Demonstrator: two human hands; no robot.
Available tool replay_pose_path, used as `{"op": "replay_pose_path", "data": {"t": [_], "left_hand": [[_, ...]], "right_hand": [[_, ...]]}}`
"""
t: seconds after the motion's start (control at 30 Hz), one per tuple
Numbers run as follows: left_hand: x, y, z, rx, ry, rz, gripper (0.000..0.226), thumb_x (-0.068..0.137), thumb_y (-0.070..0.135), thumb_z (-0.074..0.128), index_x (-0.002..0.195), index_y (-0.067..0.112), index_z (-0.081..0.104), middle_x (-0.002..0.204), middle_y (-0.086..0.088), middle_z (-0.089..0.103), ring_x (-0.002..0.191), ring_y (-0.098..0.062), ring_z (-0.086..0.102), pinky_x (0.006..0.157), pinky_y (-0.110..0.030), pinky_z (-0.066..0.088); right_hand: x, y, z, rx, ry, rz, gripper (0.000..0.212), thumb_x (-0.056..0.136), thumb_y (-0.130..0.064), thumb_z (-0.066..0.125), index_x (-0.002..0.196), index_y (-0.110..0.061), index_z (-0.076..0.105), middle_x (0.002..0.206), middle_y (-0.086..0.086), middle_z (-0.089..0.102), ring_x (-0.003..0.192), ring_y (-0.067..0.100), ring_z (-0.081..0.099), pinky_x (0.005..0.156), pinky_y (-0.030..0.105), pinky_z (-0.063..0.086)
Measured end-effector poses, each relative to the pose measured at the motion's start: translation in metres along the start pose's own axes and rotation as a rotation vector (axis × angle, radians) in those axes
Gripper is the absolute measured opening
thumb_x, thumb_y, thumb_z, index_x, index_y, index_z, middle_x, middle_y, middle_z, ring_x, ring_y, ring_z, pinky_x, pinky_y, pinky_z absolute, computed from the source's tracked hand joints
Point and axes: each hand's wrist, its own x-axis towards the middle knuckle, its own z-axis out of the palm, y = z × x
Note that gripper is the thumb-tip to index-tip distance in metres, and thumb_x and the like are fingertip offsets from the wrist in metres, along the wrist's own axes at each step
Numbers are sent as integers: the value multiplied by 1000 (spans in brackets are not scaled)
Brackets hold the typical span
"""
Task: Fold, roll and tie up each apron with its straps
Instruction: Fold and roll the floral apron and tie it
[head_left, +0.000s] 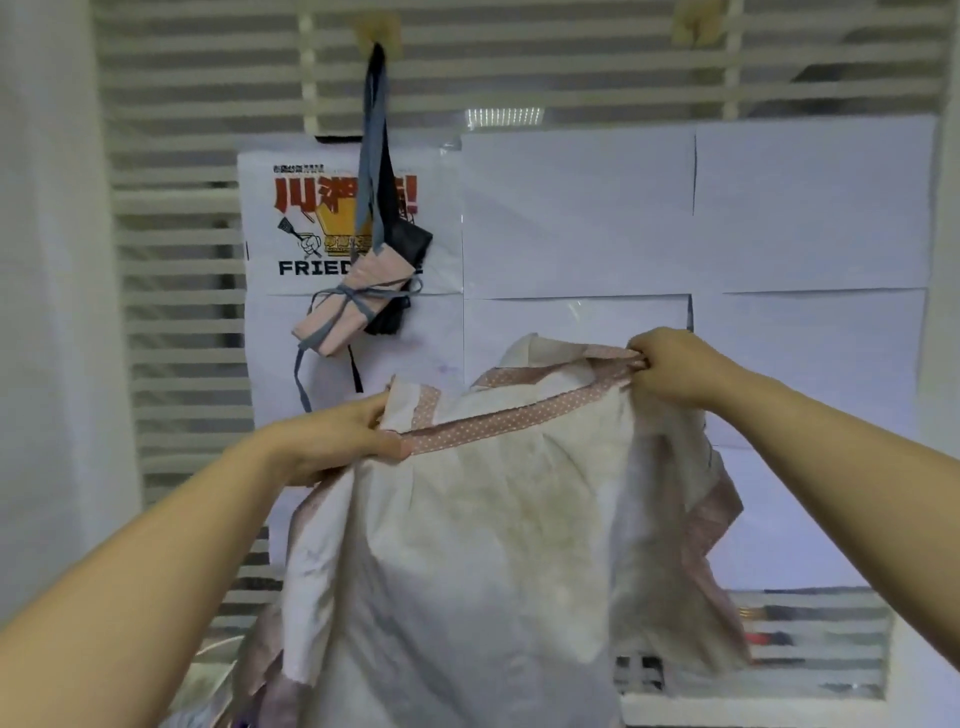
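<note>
A cream apron (483, 545) with a pink dotted waistband (519, 415) hangs in the air in front of me. My left hand (332, 436) pinches the band's left end. My right hand (675, 369) grips the band's right end, slightly higher. The cloth drops loosely below both hands and its lower edge is out of view. On the wall behind hangs a rolled pink apron (353, 306) tied with grey-blue straps, beside a rolled black apron (405, 270), both from a hook (378, 36).
White paper sheets (779, 218) and a poster (311, 223) with red lettering cover the slatted window blind (171, 260) ahead. A second hook (696, 21) sits at the top right. A white wall (47, 312) stands on the left.
</note>
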Motion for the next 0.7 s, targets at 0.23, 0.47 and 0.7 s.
{"op": "replay_pose_path", "data": {"t": [0.23,0.47,0.7], "left_hand": [[-8,-1,42,533,864,409,45,94,5,45,136,22,42,129,-8,53,109,-32,54,73,-27,41],[-22,-54,42,1152,375,415,37,94,21,44,128,19,56,112,-10,67,79,-21,66,61,-22,43],[-5,-88,24,1150,485,545,73,74,49,44,142,21,39,126,-14,54,96,-32,63,76,-36,53]], "right_hand": [[17,-11,5,-119,42,104,18,85,-9,47,68,-10,50,72,7,51,65,26,47,54,28,34],[-4,10,35,-198,76,50,15,84,-3,49,88,-8,62,84,7,58,87,32,58,64,32,41],[-27,43,53,-112,149,64,28,86,-8,51,106,-17,68,105,10,68,98,34,58,68,34,39]]}}
